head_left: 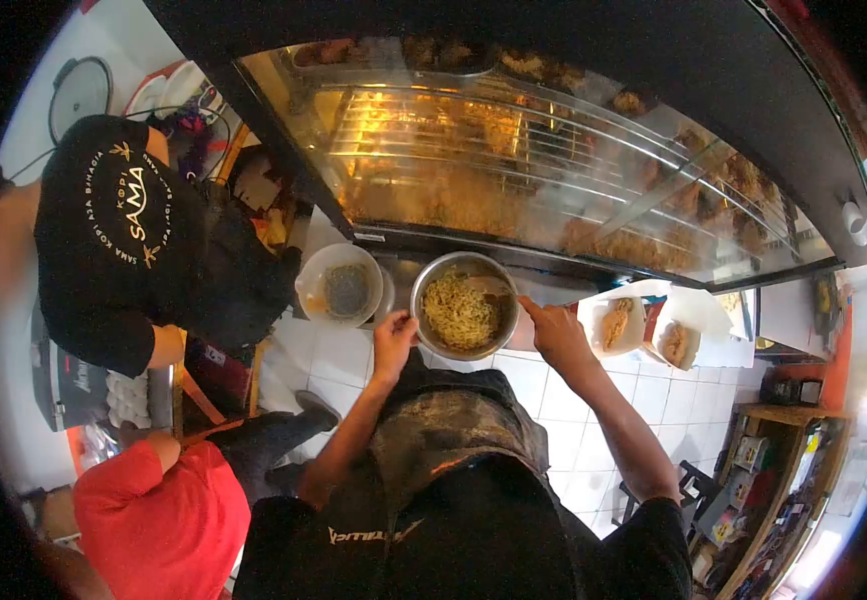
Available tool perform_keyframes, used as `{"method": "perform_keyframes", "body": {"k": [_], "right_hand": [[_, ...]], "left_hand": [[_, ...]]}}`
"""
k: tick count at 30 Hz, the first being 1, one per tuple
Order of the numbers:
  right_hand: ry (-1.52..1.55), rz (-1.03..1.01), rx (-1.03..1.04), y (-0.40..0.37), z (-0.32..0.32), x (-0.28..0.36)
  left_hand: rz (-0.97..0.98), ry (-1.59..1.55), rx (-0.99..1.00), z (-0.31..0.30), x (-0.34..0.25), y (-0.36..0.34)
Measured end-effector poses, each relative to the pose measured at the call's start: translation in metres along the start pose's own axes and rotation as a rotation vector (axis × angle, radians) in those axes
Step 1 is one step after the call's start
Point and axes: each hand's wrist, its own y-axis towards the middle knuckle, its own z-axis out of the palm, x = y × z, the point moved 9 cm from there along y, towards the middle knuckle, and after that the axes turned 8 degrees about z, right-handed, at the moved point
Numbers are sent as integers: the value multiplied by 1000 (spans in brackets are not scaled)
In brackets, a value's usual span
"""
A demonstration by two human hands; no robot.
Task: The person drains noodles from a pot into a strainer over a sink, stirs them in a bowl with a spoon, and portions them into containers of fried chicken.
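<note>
A round metal bowl (419, 318) of noodles (459, 312) is in front of my body, below the glass display case. My left hand (394, 345) is closed at the bowl's left rim, thumb near the edge. From the right, my right hand (557, 335) grips the handle of a brown spatula (492, 287), whose flat end rests among the noodles. Most of the handle is hidden by my fingers. Left of the bowl stands a white tub (312, 285) with something grey and round inside. Two open paper boxes (634, 335) (692, 352), each with a fried piece of food, are right of my right hand.
The heated glass display case (554, 170) with fried food on racks spans the back. A person in a black shirt (119, 240) stands at the left, and another in a red shirt (169, 520) is lower left. A wooden shelf (779, 500) stands at the right.
</note>
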Motion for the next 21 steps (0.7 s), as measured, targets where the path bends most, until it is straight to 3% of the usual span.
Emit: {"method": "perform_keyframes", "body": {"k": [1, 3, 4, 7, 9, 11, 12, 15, 17, 19, 21], "right_hand": [[1, 0, -6, 9, 6, 4], [153, 240, 172, 25, 36, -9], [360, -2, 31, 37, 92, -30], [317, -87, 209, 32, 148, -43], [239, -145, 164, 3, 68, -8], [-123, -174, 267, -26, 10, 21], [0, -254, 117, -39, 11, 14], [196, -183, 58, -28, 66, -7], [108, -150, 85, -23, 68, 4], [-40, -73, 56, -39, 29, 27], [-62, -160, 45, -49, 41, 19]], "left_hand": [[6, 1, 2, 3, -4, 1], [-90, -124, 46, 16, -4, -9], [-49, -51, 39, 14, -17, -6], [-1, 34, 79, 5, -30, 15], [-19, 5, 11, 7, -48, 19], [-101, 12, 56, 13, -50, 23], [-103, 11, 57, 14, -46, 27], [54, 276, 124, 17, -41, 37], [15, 184, 66, 14, -33, 35], [3, 167, 59, 13, -38, 30], [-11, 185, 41, 8, -34, 30]]}}
